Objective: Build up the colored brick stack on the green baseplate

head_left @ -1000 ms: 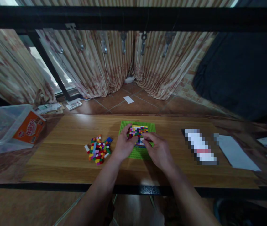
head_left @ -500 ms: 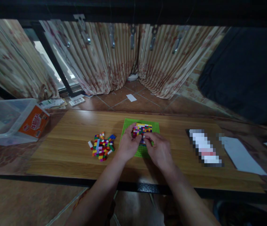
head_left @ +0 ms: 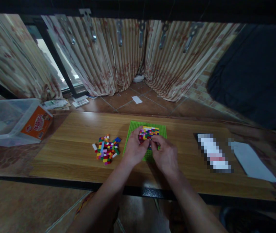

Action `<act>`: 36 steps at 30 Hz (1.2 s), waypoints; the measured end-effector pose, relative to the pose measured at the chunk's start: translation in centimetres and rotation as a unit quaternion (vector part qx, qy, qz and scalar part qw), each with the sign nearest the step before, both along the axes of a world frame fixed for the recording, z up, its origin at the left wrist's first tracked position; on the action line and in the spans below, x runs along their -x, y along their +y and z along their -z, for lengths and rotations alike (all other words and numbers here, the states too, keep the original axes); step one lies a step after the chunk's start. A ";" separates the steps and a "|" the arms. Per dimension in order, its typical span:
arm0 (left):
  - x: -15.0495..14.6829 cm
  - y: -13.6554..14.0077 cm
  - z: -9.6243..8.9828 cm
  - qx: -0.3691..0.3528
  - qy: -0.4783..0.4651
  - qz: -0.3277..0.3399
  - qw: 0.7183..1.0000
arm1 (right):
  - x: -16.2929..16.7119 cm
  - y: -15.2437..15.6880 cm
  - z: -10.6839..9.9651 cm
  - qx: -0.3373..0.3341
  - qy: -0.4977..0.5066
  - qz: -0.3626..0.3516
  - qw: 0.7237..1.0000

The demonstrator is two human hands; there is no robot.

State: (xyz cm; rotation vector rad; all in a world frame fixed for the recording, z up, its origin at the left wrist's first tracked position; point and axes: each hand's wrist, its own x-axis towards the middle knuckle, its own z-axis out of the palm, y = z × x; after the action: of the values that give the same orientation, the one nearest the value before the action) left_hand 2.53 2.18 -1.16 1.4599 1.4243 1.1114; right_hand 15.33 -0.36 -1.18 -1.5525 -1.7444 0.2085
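A block of small multicoloured building bricks (head_left: 150,131) sits on a green studded baseplate (head_left: 162,129) at the middle of the table. My left hand (head_left: 136,149) curves round the block's left side, its fingers at the far left edge and its thumb at the near side. At the near edge of the block, my right hand (head_left: 165,152) is closed in a pinch on a small brick, mostly hidden by the fingertips. Both hands' tips nearly meet there. The block's near part is covered by my hands. Left of the baseplate lies a loose pile of mixed bricks (head_left: 107,150).
The wooden tabletop (head_left: 65,152) has a dark front edge. A clear plastic bin (head_left: 9,119) with an orange label stands at the far left. To the right are a blurred-out dark-edged object (head_left: 213,152) and a white sheet (head_left: 253,161). Curtains hang beyond.
The whole view has shifted slightly. My hands stay at the block's near edge, and the pale bit seen earlier at my right fingertips is now harder to see.
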 end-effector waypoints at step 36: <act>0.2 1.1 0.7 0.073 -0.109 -0.081 0.988 | -2.5 1.2 0.6 0.024 0.252 0.116 0.960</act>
State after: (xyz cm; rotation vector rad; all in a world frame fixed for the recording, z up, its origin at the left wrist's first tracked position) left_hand 2.36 3.25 -1.86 1.0994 1.4544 1.2000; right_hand 17.79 0.84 -1.81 -1.5561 -1.1592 0.4854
